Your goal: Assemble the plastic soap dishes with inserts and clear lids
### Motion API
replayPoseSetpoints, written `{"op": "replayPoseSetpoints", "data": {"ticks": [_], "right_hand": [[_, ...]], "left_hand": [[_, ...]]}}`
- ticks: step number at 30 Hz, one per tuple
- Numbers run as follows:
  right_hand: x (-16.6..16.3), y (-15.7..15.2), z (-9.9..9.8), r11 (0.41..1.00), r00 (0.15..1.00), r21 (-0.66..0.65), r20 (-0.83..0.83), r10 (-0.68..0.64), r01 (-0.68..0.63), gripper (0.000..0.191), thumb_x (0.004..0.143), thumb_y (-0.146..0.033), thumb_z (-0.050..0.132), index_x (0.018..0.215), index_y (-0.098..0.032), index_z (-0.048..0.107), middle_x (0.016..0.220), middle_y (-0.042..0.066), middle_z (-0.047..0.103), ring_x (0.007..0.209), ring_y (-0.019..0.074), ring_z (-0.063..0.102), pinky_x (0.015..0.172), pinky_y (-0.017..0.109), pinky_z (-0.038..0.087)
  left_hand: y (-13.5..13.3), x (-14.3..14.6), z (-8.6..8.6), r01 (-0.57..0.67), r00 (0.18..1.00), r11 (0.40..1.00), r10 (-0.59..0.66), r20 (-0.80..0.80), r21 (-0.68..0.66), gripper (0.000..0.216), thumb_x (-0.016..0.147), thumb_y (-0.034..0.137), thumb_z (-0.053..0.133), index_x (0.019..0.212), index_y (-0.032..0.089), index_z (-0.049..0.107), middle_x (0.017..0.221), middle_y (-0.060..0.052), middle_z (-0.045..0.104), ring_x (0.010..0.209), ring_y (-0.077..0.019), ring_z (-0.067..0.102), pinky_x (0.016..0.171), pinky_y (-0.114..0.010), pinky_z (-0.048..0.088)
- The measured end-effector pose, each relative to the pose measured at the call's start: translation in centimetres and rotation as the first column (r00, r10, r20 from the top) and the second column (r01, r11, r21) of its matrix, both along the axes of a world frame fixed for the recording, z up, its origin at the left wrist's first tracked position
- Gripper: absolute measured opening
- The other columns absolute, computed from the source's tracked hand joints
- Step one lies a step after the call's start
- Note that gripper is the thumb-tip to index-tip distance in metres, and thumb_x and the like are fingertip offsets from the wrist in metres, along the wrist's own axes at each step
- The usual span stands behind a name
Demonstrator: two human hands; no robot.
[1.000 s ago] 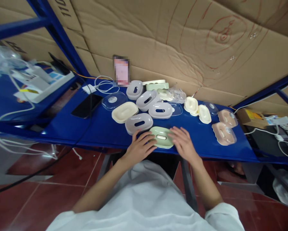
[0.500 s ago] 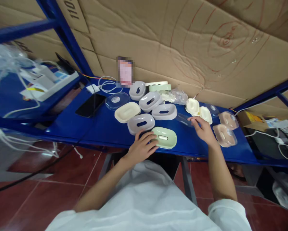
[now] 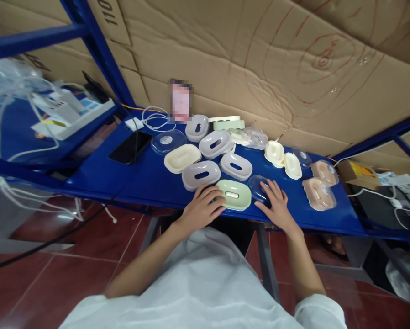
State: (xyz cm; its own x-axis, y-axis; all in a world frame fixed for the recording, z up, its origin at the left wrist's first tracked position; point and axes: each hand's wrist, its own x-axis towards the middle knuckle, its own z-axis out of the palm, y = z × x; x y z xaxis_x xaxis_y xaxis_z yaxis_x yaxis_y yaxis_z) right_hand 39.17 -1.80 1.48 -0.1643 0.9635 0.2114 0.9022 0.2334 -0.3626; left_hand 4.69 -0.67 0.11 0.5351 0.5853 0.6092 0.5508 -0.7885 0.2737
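Blue tabletop [image 3: 146,187], bearing: one green oval dish [image 3: 234,187], near edge, the left hand [image 3: 204,204] with spread fingers at its left end; one clear lid [image 3: 255,186], just right of the dish, the right hand [image 3: 276,204] spread upon it; four grey slotted dishes [image 3: 202,182], farther back; one cream dish [image 3: 182,158], to their left; one black phone [image 3: 128,148], left; two lidded pink dishes [image 3: 315,194], right. Brown cardboard [image 3: 225,59] behind.
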Motion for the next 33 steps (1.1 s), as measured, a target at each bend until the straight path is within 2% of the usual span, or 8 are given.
{"op": "replayPoseSetpoints", "data": {"ticks": [2,4,7,11,15,22,27,33], "right_hand": [[0.4,-0.9,0.2,0.999,1.000,0.049,-0.009,0.007,-0.007,0.062,0.103,-0.060,0.063,0.159,-0.034,0.054,0.168,0.011,0.050,0.159,0.0381,0.041,0.127,0.069,0.035],[0.3,-1.5,0.4,0.992,0.996,0.125,-0.089,0.004,0.007,0.055,0.106,-0.054,0.062,0.156,-0.032,0.058,0.161,0.012,0.058,0.153,0.0348,0.050,0.125,0.063,0.042],[-1.2,-2.3,1.0,0.985,0.981,0.164,-0.171,0.090,-0.062,0.050,0.109,-0.043,0.058,0.158,-0.033,0.056,0.158,0.010,0.061,0.150,0.0309,0.054,0.124,0.058,0.046],[-5.2,-2.6,1.5,0.945,0.959,0.201,-0.067,0.277,-0.259,0.057,0.108,-0.038,0.061,0.163,-0.034,0.049,0.164,0.010,0.054,0.157,0.0321,0.046,0.125,0.059,0.045],[-8.3,-1.6,1.3,0.907,0.931,0.211,0.084,0.355,-0.365,0.059,0.109,-0.037,0.060,0.166,-0.030,0.045,0.168,0.011,0.051,0.160,0.0322,0.040,0.127,0.059,0.042],[-9.6,-1.2,0.3,0.889,0.929,0.283,0.194,0.314,-0.360,0.053,0.108,-0.040,0.062,0.158,-0.025,0.055,0.162,0.013,0.057,0.157,0.0335,0.043,0.127,0.059,0.041],[-9.6,-1.4,-0.3,0.888,0.928,0.287,0.215,0.305,-0.359,0.059,0.105,-0.046,0.064,0.159,-0.025,0.054,0.163,0.015,0.055,0.161,0.0345,0.038,0.129,0.062,0.039],[-9.8,-1.9,-1.4,0.900,0.941,0.285,0.182,0.287,-0.330,0.062,0.104,-0.041,0.068,0.162,-0.028,0.050,0.164,0.015,0.054,0.163,0.0346,0.035,0.131,0.065,0.034]], "left_hand": [[0.0,0.0,-0.1,0.027,0.999,1.000,-0.026,0.044,-0.014,0.016,0.104,0.023,0.068,0.119,0.019,0.070,0.129,-0.012,0.072,0.133,-0.0275,0.064,0.120,-0.049,0.052],[-0.1,-0.1,-0.3,0.040,0.995,0.998,-0.035,0.091,-0.049,0.022,0.103,0.022,0.069,0.125,0.019,0.069,0.136,-0.014,0.068,0.135,-0.0273,0.064,0.117,-0.045,0.056],[-0.3,-0.2,-0.5,0.016,0.992,0.991,0.000,0.127,-0.131,0.036,0.103,0.023,0.070,0.138,0.023,0.065,0.146,-0.014,0.063,0.138,-0.0275,0.063,0.116,-0.043,0.058],[-0.3,-0.4,-0.6,0.023,0.985,0.980,0.011,0.172,-0.196,0.049,0.102,0.027,0.072,0.148,0.026,0.058,0.161,-0.016,0.050,0.142,-0.0291,0.061,0.116,-0.044,0.059],[-0.2,-0.5,-0.6,0.035,0.980,0.976,0.008,0.197,-0.214,0.053,0.103,0.030,0.072,0.153,0.027,0.054,0.164,-0.017,0.044,0.135,-0.0277,0.065,0.114,-0.046,0.060],[0.0,-0.7,-1.0,0.039,0.980,0.971,0.010,0.200,-0.236,0.053,0.103,0.029,0.071,0.153,0.030,0.054,0.153,-0.014,0.056,0.140,-0.0294,0.061,0.117,-0.049,0.057],[0.0,-0.6,-1.0,0.042,0.976,0.968,0.012,0.216,-0.246,0.050,0.103,0.031,0.070,0.152,0.030,0.055,0.154,-0.013,0.056,0.141,-0.0289,0.060,0.117,-0.049,0.056],[0.0,-0.5,-0.9,0.050,0.975,0.972,0.003,0.222,-0.231,0.045,0.103,0.030,0.070,0.147,0.028,0.059,0.153,-0.013,0.057,0.145,-0.0290,0.058,0.119,-0.048,0.055]]}}
